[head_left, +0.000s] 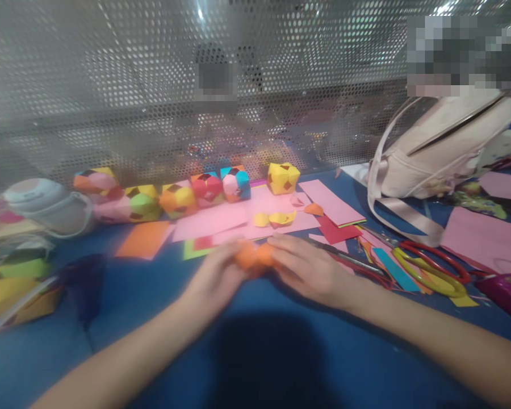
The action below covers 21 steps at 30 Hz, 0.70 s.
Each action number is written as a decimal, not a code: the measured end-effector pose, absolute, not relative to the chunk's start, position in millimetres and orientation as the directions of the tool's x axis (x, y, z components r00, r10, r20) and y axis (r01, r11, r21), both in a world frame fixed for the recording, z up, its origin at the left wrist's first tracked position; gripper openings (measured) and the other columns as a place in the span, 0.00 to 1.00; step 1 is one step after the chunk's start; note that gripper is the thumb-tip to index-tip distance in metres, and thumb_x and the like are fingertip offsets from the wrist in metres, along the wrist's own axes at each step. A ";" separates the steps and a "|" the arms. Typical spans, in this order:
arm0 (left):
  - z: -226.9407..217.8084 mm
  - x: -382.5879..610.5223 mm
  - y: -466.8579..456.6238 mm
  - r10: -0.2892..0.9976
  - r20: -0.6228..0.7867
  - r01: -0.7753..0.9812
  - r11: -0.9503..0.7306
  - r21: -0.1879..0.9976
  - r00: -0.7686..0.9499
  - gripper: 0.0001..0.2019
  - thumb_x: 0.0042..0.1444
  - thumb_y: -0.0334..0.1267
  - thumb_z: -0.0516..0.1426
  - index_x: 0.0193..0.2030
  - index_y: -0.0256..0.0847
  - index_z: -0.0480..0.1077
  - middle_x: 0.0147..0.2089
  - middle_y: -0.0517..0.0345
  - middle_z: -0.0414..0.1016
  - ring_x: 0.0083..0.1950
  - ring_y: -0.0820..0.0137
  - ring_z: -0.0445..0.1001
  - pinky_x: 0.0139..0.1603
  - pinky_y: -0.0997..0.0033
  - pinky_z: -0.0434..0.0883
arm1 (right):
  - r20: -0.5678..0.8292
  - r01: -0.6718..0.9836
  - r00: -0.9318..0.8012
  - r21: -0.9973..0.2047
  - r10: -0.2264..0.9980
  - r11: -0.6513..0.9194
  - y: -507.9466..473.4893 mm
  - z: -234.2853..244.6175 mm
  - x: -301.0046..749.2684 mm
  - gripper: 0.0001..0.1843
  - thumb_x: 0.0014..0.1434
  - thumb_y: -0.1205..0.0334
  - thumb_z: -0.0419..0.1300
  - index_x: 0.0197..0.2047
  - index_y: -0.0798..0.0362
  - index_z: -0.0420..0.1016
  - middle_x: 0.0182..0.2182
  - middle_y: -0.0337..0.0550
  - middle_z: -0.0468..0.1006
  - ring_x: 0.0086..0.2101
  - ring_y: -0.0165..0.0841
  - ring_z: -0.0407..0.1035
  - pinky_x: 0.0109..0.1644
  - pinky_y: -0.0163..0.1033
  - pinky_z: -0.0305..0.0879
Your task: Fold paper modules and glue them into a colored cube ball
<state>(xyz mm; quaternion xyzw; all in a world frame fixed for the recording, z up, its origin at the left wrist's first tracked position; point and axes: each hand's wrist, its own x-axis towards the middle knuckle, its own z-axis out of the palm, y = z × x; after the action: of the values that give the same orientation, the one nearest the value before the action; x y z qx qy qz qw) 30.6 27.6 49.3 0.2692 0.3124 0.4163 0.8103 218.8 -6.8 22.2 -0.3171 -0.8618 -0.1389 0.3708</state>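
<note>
Between my two hands, above the blue table (162, 352), is a small orange folded paper piece (255, 258), slightly blurred. My left hand (221, 267) grips its left side. On the other side, the fingers of my right hand (306, 264) are closed on it too. Just beyond lie two small yellow folded pieces (281, 218) and a small orange folded piece (314, 209) near pink paper sheets (221, 221). A yellow folded paper ball (283, 178) stands behind them. To its left is a row of several multicoloured paper balls (206, 187).
Scissors with red and yellow handles (430, 270) lie right among paper strips (394, 270). A purple-handled tool (506, 292) is at the right edge. A dark blue glue gun (83, 289) stands left, near a white rounded container (46, 204). A pale bag (434, 147) leans against the perforated metal panel (153, 74).
</note>
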 end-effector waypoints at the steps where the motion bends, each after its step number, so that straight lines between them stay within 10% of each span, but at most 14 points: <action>1: 48.7 30.3 27.7 0.843 -0.282 -0.501 0.507 0.702 0.458 0.08 0.55 0.25 0.51 0.29 0.33 0.70 0.30 0.54 0.72 0.31 0.72 0.71 0.32 0.73 0.72 | 0.730 0.650 -0.530 0.023 0.432 0.760 -6.8 22.9 218.9 0.20 0.59 0.72 0.52 0.56 0.56 0.62 0.47 0.54 0.74 0.53 0.40 0.66 0.54 0.47 0.70; 21: 45.9 34.2 22.1 0.868 -0.209 -0.497 0.438 0.749 0.450 0.05 0.49 0.30 0.62 0.35 0.33 0.74 0.35 0.52 0.77 0.34 0.71 0.75 0.35 0.73 0.74 | 0.762 0.634 -0.499 -0.004 0.413 0.774 -9.0 15.1 213.4 0.29 0.58 0.72 0.56 0.62 0.61 0.55 0.49 0.58 0.75 0.54 0.40 0.65 0.56 0.45 0.69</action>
<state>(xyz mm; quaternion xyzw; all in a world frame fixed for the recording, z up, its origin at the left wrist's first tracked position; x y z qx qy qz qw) 34.2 22.1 45.9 0.3095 0.2998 0.4304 0.7932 213.4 -9.0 15.1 -0.3061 -0.8545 -0.1396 0.3957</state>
